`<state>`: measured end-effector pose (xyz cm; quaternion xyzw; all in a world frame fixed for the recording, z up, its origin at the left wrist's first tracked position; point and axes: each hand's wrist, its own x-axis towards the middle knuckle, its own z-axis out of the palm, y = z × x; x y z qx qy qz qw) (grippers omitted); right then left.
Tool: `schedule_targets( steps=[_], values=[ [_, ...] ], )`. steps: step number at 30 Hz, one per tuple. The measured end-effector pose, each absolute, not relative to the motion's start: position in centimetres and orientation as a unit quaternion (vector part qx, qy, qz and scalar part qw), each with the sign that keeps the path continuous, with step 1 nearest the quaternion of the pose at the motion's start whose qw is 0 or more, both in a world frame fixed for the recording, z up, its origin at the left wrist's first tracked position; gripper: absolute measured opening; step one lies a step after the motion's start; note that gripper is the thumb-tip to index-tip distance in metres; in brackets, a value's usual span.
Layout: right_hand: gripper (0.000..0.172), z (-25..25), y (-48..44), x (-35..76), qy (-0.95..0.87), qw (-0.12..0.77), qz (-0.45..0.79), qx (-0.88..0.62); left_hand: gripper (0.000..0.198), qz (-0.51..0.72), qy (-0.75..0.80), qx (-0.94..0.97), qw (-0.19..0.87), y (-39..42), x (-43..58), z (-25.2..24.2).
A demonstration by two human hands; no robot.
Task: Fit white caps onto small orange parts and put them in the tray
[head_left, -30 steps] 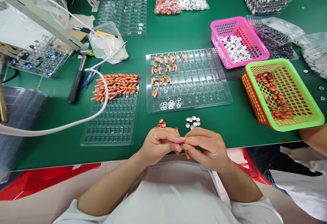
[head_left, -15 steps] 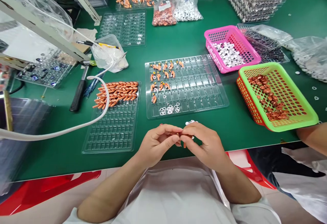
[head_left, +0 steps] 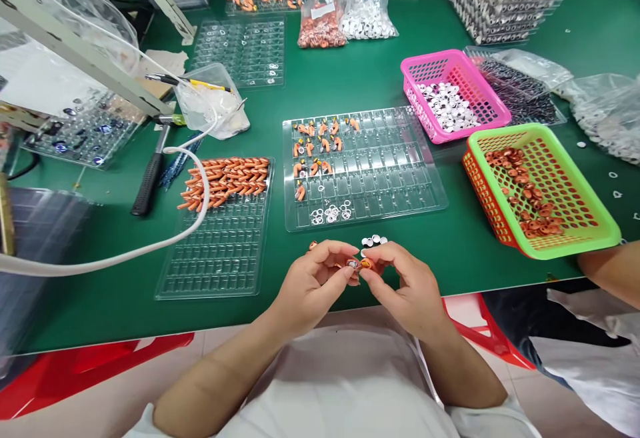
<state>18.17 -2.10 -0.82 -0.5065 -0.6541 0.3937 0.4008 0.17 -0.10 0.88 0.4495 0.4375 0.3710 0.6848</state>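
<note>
Pinching a small brown part point(head_left: 353, 264) at its fingertips, the left hand point(head_left: 348, 263), seen in the head view, holds it close beside an orange piece point(head_left: 368, 264) gripped likewise by the right hand point(head_left: 364, 263). Fingertip grips probably suit such small items and keep their faces visible. Both sit over the tabletop point(head_left: 465, 261), near its front edge; contact between them is unclear. White discs point(head_left: 367, 242) and a clear tray point(head_left: 390, 178) lie beyond, presumably for short reach. The brown part looks glossy, with a pale patch; the orange piece is partly hidden.

Left grip point(head_left: 313, 285) and right grip point(head_left: 407, 285) have parted, baring orange-brown pieces point(head_left: 368, 264).
</note>
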Motion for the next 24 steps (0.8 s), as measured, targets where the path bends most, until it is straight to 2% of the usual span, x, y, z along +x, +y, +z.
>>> schedule_targets(
  steps=[11,24],
  values=[
    [0.018,-1.1,-2.1,18.2,-0.667,0.406,0.375,-0.499,0.013,0.307,0.524,0.42,0.674,0.3,0.9,1.2],
    [0.017,-1.9,-1.9,18.0,-0.69,0.391,0.363,-0.488,0.016,0.288,0.554,0.496,0.604,0.1,1.0,-0.5]
  ],
)
